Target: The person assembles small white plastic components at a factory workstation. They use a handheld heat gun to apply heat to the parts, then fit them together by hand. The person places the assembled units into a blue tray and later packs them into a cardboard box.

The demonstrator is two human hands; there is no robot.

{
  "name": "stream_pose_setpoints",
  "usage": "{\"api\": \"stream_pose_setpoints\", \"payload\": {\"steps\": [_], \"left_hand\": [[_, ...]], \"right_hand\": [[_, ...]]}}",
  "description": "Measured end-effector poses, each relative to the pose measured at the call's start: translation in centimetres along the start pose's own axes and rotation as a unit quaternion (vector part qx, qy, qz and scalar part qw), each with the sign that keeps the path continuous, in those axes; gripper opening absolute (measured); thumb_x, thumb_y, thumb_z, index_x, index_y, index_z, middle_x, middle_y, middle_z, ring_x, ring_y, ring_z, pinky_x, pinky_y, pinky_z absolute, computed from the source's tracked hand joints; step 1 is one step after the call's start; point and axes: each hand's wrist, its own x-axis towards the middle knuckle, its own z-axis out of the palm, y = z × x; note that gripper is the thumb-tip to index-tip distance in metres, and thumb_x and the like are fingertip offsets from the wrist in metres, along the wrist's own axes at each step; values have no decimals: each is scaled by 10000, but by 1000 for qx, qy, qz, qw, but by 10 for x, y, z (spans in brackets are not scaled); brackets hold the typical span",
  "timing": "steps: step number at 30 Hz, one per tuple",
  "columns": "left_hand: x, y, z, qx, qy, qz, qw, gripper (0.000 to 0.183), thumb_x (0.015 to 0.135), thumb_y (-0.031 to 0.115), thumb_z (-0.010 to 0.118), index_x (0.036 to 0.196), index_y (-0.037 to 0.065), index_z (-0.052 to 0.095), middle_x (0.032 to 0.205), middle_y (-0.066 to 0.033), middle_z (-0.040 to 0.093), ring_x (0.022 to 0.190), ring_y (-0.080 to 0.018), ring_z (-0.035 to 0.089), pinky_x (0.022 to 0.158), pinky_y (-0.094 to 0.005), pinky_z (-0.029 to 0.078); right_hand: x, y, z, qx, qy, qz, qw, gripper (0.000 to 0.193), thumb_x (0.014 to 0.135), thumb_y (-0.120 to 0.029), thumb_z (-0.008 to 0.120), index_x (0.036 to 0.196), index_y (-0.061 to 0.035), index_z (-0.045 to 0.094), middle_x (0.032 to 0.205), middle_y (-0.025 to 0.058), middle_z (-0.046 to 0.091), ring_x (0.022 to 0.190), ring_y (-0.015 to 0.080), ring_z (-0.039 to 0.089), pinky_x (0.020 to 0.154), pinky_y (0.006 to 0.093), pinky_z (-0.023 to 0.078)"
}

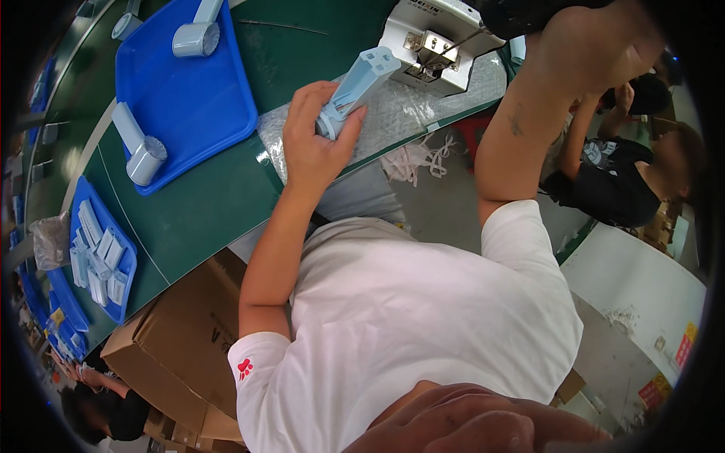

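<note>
My left hand [317, 143] is wrapped round a light blue plastic housing [370, 74], held tilted with its long open end pointing up and to the right. Its round end sits by my thumb and palm. At the upper right, my right hand [596, 49] grips a black power screwdriver [521, 13], partly cut off by the dark rim. The screwdriver's thin bit slants down to the metal pick-up spot of a pale screw feeder [429, 44]. From here I cannot tell whether a screw is on the tip.
Blue tray [189, 98] holds two light blue handled parts; another lies beyond its far edge. A smaller blue tray [124, 291] carries several pale parts. Bubble wrap [411, 109] lies under the feeder on the green table [189, 234]. Cardboard boxes [177, 340] stand below; other people sit nearby.
</note>
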Motion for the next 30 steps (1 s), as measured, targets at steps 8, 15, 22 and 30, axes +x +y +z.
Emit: {"api": "stream_pose_setpoints", "payload": {"steps": [8,15,22,30], "left_hand": [[-2,-2,0,-16,1,7,1000,332,784,93,848,1063,10,689,1127,-150,672,1011,-287,668,856,-360,529],[-3,-5,-3,-12,3,19,1000,338,785,102,861,1069,17,699,1132,-142,677,1012,-286,677,855,-355,536],[-5,-4,-1,-20,13,17,1000,331,780,112,870,1055,24,706,1130,-128,680,1001,-280,687,844,-355,550],[-5,-4,1,-14,16,26,999,321,772,101,873,1038,29,709,1126,-116,682,980,-267,697,807,-341,559]], "right_hand": [[-13,-15,-24,54,-9,189,980,517,1043,-521,572,995,-9,621,813,90,663,587,145,622,518,274,521],[-14,-10,-18,133,-37,177,974,571,1017,-575,555,1022,-7,612,838,106,658,604,161,617,531,288,513],[-29,6,-5,147,-49,179,972,631,991,-629,537,1049,-5,603,862,122,653,621,177,612,544,302,506],[-32,11,-3,150,-54,180,971,703,961,-691,517,1080,-2,592,891,141,647,640,195,606,559,318,498]]}}
